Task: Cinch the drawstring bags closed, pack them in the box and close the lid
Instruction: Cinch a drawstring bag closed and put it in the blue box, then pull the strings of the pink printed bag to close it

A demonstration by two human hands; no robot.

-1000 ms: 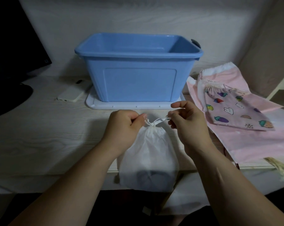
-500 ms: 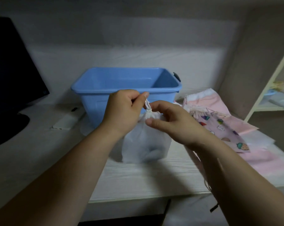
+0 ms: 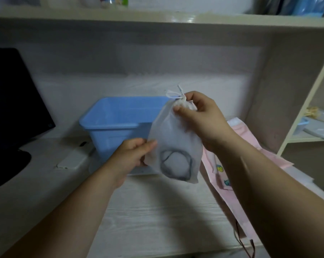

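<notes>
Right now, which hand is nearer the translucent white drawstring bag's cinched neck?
Right. Right hand pinches the neck; left hand holds a side edge of the translucent white drawstring bag.

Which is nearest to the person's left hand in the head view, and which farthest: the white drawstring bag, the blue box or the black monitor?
1. White drawstring bag: the left hand pinches its left edge.
2. Blue box: just behind that hand.
3. Black monitor: far off to the left.

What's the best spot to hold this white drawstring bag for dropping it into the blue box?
Grip the white bag at its cinched neck, from the right, as the right hand does: the cloth bunches narrow there and the contents hang low.
</notes>
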